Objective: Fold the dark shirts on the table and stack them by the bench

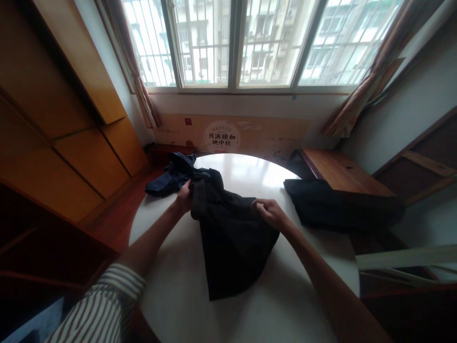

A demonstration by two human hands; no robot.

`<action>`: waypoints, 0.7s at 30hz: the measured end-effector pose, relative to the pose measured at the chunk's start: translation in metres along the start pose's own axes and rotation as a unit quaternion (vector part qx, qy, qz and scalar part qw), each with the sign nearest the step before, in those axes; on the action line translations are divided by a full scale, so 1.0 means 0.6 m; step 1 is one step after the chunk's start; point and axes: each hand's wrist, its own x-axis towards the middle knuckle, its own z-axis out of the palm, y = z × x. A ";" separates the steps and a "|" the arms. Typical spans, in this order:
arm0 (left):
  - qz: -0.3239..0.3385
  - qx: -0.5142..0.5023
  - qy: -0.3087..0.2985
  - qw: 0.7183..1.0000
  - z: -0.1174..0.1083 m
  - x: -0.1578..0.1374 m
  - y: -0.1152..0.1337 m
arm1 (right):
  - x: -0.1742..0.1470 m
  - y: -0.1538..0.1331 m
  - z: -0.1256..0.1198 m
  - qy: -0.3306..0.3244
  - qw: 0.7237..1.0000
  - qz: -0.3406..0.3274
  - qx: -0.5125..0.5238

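- Black garment [235, 238], unevenly spread, is over the middle of the white worktop [178, 295].
- The left hand [184, 195] has its fingers closed on the garment's left edge; the right hand [269, 212] pinches its right side.
- Handling looks partway: straightening seems unfinished.
- Dark cloth [314, 202] at right lies flat, perhaps done; bunched navy cloth [164, 181] probably remains.

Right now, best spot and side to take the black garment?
Black garment: probably the near-left corner, from the near side. That corner is pointed and free, clear of the left hand and right hand, which hold it farther back.
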 end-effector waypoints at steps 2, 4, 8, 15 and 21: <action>-0.018 -0.023 -0.030 0.999 0.006 -0.004 -0.004 | -0.003 -0.011 0.018 0.064 0.998 -0.024 -0.007; -0.038 -0.012 -0.046 0.998 0.017 -0.011 -0.013 | -0.007 -0.019 0.037 0.057 0.998 -0.037 0.002; -0.061 0.069 -0.048 0.995 0.042 -0.031 -0.019 | -0.016 -0.032 0.054 -0.029 0.998 -0.035 -0.032; -0.093 -0.092 -0.171 0.977 0.079 -0.067 -0.009 | -0.013 -0.030 0.060 -0.024 1.000 0.001 0.015; 0.113 0.119 -0.168 0.972 0.090 -0.071 -0.039 | 0.004 0.007 0.056 0.028 0.952 0.107 0.287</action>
